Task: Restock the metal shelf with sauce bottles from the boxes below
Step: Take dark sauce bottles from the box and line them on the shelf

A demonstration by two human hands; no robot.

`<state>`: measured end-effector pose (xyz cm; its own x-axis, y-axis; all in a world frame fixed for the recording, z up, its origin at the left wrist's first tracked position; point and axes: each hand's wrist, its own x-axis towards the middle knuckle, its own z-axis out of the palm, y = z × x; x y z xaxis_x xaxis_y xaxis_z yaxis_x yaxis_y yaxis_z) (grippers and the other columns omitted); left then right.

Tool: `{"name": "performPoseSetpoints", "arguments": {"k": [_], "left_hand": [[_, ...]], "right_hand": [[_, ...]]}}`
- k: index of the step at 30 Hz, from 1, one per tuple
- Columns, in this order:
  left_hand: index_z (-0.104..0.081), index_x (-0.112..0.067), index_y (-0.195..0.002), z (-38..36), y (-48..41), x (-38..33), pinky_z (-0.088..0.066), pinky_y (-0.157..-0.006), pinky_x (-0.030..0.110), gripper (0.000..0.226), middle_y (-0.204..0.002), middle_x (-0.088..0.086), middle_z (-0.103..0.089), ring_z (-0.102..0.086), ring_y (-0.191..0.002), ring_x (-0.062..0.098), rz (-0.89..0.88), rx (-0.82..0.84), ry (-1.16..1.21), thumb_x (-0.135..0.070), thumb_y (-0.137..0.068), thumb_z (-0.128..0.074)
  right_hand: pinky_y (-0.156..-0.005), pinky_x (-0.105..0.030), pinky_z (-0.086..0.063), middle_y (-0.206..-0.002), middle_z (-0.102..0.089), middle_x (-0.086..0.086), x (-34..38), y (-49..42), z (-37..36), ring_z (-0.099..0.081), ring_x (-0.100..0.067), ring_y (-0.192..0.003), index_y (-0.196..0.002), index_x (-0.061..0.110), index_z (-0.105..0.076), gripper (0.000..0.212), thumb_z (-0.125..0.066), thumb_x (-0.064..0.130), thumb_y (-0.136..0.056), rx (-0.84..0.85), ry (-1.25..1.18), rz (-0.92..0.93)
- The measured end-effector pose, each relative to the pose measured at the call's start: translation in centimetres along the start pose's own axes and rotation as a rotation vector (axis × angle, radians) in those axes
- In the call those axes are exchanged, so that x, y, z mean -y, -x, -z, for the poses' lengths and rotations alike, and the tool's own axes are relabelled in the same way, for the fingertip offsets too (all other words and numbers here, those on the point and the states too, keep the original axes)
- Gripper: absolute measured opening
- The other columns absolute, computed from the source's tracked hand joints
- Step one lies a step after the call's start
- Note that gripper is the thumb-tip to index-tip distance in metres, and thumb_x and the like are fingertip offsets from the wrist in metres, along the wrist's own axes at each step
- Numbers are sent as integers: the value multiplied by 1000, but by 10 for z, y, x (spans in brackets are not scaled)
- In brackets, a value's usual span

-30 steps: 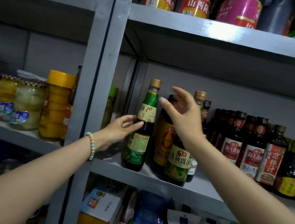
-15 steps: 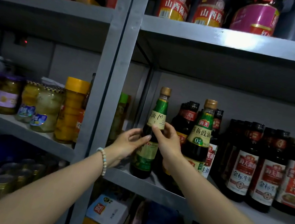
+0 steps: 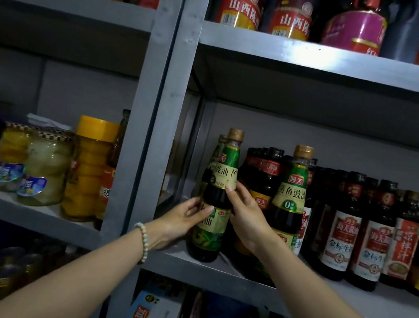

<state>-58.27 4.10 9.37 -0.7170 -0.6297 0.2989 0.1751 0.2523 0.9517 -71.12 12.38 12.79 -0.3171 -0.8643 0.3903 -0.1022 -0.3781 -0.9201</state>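
Two bare hands hold a dark glass sauce bottle with a gold cap and green label (image 3: pixel 218 193) standing upright at the front left corner of the grey metal shelf (image 3: pixel 211 275): the left hand (image 3: pixel 182 221), a bead bracelet (image 3: pixel 143 242) at its wrist, cups its lower left side, and the right hand (image 3: pixel 247 216) wraps fingers round its middle from the right. Its neck label reads 豉油 beside a handwritten "10". Just beside it to the right stands a matching gold-capped bottle (image 3: pixel 290 197) marked 海天 and 蒸鱼豉油, and further along the shelf a row of dark bottles with red and white labels (image 3: pixel 343 231), some reading 海天酱油.
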Motion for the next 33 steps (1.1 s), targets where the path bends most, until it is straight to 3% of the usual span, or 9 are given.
{"name": "performPoseSetpoints", "arguments": {"k": [3,5,8,13,19,26,33], "left_hand": [[-50,-23,-130,5,-3,6,-42,-104,33,72,-138,5,-51,-49,-125,12,-40,9,27,-48,-66,-72],[-49,-21,-131,5,-4,7,-44,-101,30,66,-135,1,-53,-50,-123,12,-50,-6,42,-42,-73,-71],[-48,-19,-132,6,-6,9,-47,-84,20,51,-122,-1,-56,-55,-108,8,-71,-84,75,-25,-84,-65],[-49,-18,-131,6,-10,12,-47,-97,34,63,-126,0,-58,-56,-111,15,-70,-259,99,-28,-75,-75],[-51,-16,-125,2,-23,14,-47,-84,27,59,-115,1,-59,-56,-96,8,-138,-403,115,-20,-73,-77],[-48,-11,-130,1,-51,19,-45,-90,33,61,-121,5,-56,-52,-103,16,-97,-434,150,-10,-75,-75],[-54,-10,-121,-1,-84,34,-47,-94,37,54,-127,12,-57,-55,-112,24,-104,-535,174,-5,-73,-76]], "right_hand": [[-93,-35,-49,-130,-59,-4,-1,1,-2,-58,-18,-116,-138,23,-44,48,-55,32,-92,-14,19,-2],[-91,-33,-49,-130,-60,-3,-5,3,-3,-58,-16,-115,-139,23,-43,46,-51,33,-94,-15,22,-2],[-80,-21,-48,-128,-58,5,-14,9,-6,-58,-4,-106,-141,23,-38,44,-43,32,-99,1,-12,-32],[-79,-20,-45,-143,-46,3,-30,12,-14,-53,-2,-104,-148,27,-26,54,-41,38,-98,29,-33,-93],[-65,-21,-44,-132,-50,-2,-8,-13,-26,-51,-12,-101,-145,23,-31,56,-53,32,-94,-91,-13,-97],[-81,-28,-46,-132,-55,-8,36,-71,-30,-58,-22,-109,-136,14,-44,55,-67,23,-87,-240,201,-1],[-83,-28,-48,-128,-59,-14,34,-105,-27,-60,-28,-112,-128,5,-54,47,-69,14,-85,-351,259,18]]}}
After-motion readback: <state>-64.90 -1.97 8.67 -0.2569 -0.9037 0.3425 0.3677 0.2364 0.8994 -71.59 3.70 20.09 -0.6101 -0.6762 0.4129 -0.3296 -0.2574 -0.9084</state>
